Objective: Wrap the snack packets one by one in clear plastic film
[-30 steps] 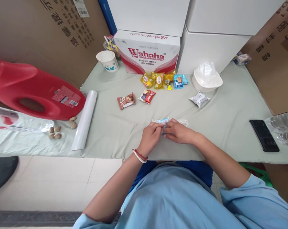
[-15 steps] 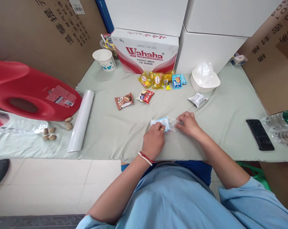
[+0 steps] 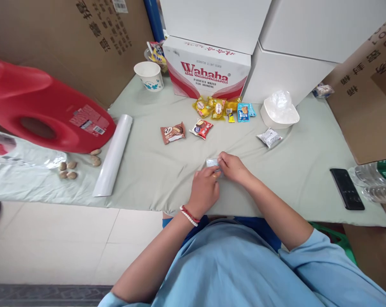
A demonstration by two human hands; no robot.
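A small blue-and-white packet (image 3: 211, 162) lies near the front of the cloth-covered table, mostly hidden by fingers. My left hand (image 3: 205, 187) has curled fingers gripping its near edge. My right hand (image 3: 234, 167) pinches the packet's right end, its fingertips meeting those of the left. The clear plastic wrap seen before is now hidden behind the hands. Beyond them lie a brown snack packet (image 3: 174, 133) and a red-and-white snack packet (image 3: 201, 128). To the right sits a silver-white packet (image 3: 269, 137).
Yellow-wrapped snacks (image 3: 218, 108) and a blue snack packet (image 3: 243, 112) lie before the Wahaha box (image 3: 208, 70). A white bowl (image 3: 280, 119) holds a plastic bag. A paper cup (image 3: 150, 76), white roll (image 3: 113, 155), red jug (image 3: 52, 111), several nuts (image 3: 72, 165) and phone (image 3: 347, 189) surround them.
My right hand has moved left, bringing the clear wrap's end in toward the packet and my left hand. The left hand still holds the packet. The view has shifted slightly.
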